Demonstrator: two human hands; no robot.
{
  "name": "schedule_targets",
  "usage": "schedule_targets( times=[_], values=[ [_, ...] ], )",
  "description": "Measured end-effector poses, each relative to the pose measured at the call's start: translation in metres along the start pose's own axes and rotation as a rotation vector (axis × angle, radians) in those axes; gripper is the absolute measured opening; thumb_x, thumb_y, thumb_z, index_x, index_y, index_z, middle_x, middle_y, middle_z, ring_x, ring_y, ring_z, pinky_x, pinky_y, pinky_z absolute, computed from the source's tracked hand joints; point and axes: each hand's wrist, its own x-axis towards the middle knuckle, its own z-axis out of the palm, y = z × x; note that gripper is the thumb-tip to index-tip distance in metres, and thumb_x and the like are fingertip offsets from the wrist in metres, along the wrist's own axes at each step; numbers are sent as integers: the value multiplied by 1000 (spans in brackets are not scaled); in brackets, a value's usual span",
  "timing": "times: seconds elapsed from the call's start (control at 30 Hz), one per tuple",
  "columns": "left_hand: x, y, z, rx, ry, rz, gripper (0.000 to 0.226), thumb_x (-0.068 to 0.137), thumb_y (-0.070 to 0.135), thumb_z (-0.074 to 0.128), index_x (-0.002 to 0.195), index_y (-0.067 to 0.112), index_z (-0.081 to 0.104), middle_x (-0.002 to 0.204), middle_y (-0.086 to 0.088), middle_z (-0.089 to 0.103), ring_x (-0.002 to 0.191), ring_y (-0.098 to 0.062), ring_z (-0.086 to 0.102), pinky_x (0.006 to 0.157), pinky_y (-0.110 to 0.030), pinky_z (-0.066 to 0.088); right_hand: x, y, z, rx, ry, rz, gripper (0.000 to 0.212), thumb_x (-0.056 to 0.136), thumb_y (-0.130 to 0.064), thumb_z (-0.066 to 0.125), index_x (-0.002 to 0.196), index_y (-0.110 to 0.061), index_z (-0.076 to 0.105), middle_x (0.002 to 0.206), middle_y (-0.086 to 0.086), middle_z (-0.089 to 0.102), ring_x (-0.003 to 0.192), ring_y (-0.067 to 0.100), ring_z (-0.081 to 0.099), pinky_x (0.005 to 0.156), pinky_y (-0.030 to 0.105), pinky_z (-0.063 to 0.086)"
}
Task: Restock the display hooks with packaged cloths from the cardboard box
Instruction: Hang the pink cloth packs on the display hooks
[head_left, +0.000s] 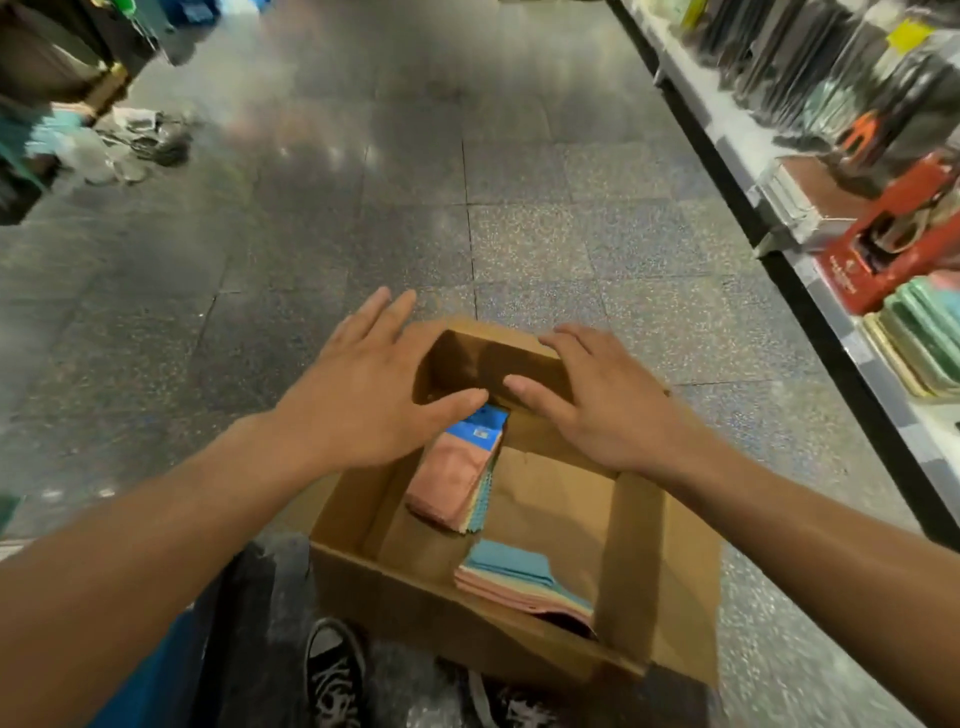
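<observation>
The left hand (363, 384) hovers with fingers spread straight, holding nothing, its thumb above a pink packaged cloth (457, 478) leaning inside the cardboard box (636, 561) on the floor; a second cloth stack (519, 577) lies nearer. The right hand (608, 405), fingers flat and released, reaches over the box's far rim, beside stocked shelves (722, 124)

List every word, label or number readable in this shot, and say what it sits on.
No text reads clearly.
Blue header card on the pink cloth pack in the cardboard box: white sticker, too blurred.
Red box on the shelf: gold print, too blurred.
Yellow tag among the hanging goods: too blurred.
</observation>
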Motion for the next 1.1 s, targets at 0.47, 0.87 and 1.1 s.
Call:
schedule_targets(
  times=[0.47, 0.87, 1.1],
  values=[
    [104, -49, 179, -24, -167, 3, 112, 64, 90, 9, 159, 31, 17, 169, 0, 3, 155, -18, -8, 124, -40, 3, 72, 78, 192, 63, -105, 233, 78, 91, -71, 39, 145, -15, 42, 145, 6, 49, 132, 23, 44, 104, 38, 41],
    [160, -105, 281, -17, -261, -33, 100, 76, 84, 22, 159, 29, 15, 169, -2, 1, 155, -18, -9, 125, -42, 4, 139, 112, 350, 113, -210, 403, 80, 89, -77, 37, 139, -16, 43, 138, 10, 53, 126, 29, 49, 96, 45, 46],
    [180, -120, 318, -43, -320, -12, 90, 88, 79, 32, 160, 31, 7, 169, 1, -5, 154, -16, -15, 123, -38, -2, 178, 129, 423, 134, -188, 476, 85, 86, -81, 39, 137, -13, 46, 134, 11, 57, 122, 30, 54, 94, 45, 50]
  ],
)
